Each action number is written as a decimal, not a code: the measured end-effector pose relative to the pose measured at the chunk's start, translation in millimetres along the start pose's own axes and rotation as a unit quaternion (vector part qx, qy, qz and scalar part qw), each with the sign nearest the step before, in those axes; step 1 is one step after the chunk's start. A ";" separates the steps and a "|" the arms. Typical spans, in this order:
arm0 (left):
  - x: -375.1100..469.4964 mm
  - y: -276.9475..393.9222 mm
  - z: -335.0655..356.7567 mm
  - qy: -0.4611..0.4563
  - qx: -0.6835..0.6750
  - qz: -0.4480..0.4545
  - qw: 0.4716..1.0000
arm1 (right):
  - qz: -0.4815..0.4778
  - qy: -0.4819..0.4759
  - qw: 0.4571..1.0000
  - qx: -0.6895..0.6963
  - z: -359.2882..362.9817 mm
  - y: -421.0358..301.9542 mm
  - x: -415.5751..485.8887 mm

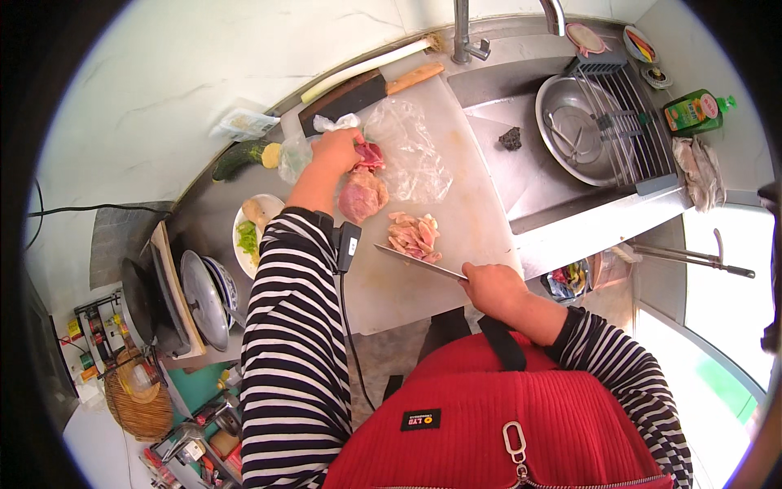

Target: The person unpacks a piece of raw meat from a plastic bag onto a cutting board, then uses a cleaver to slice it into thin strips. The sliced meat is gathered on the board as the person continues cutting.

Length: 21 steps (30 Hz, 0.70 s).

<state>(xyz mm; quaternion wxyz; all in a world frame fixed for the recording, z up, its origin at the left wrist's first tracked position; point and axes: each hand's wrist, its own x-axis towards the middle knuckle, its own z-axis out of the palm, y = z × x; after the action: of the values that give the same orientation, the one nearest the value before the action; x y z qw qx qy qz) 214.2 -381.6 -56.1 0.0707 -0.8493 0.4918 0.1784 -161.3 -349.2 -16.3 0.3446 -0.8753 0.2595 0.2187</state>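
My left hand (335,150) grips the dark red end of a piece of raw meat (363,194) on the white cutting board (452,153); its fingertips are partly hidden. Crumpled clear plastic (406,153) lies just right of the meat. My right hand (496,289) is closed on a knife, whose thin blade (415,260) points left over the board. Right beside the blade's upper edge is a small pile of sliced raw meat (413,236). At the back of the board rests a cleaver with a dark blade (345,101) and wooden handle (415,78).
A leek (366,68) lies along the wall. Left of the board are a cucumber (239,160) and a plate (240,249) with ginger and chopped greens. The sink (510,177) on the right holds a steel basin (544,104) under a rack. Pot lids (204,299) stand at lower left.
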 end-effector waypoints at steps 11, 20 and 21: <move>1.6 0.2 6.2 0.013 -0.006 0.019 1.000 | 0.002 -0.002 1.000 -0.008 0.8 -0.4 -0.7; -40.2 -12.0 -52.5 0.081 -0.389 0.132 0.908 | -0.003 -0.003 1.000 -0.010 1.2 1.0 0.4; -51.1 -8.7 -62.0 0.096 -0.435 0.124 0.887 | -0.009 0.002 1.000 -0.008 1.1 1.1 0.8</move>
<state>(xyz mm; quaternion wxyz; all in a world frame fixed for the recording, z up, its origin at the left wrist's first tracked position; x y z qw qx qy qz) 213.1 -354.1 19.9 -0.3759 -0.7401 0.4703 0.2996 -161.5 -349.4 -18.1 0.3387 -0.8807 0.2506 0.2163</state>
